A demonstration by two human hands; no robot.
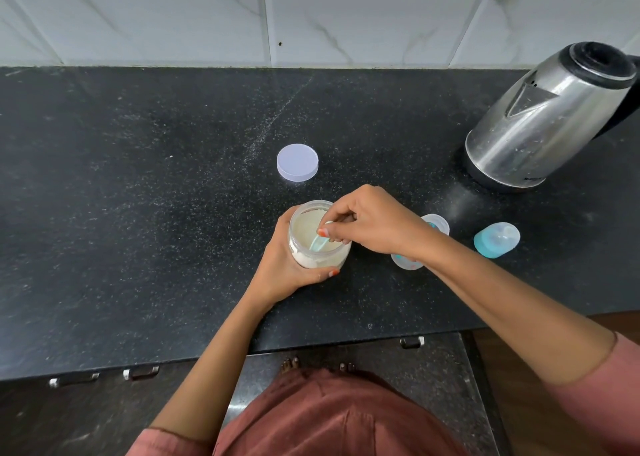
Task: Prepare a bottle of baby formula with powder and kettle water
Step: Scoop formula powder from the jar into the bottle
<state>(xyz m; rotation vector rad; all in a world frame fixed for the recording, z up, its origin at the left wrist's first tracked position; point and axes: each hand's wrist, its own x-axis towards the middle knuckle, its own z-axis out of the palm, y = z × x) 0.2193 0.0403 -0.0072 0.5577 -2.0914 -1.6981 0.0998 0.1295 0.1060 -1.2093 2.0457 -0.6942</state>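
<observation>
Powder jar in left hand

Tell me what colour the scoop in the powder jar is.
Light teal scoop, seen in the head view.

A home kitchen: black stone counter, tiled wall, electric kettle.

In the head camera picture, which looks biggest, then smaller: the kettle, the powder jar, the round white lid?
1. Kettle, clearly biggest.
2. Powder jar.
3. Round white lid, smallest, though it lies farther from the camera.
</observation>
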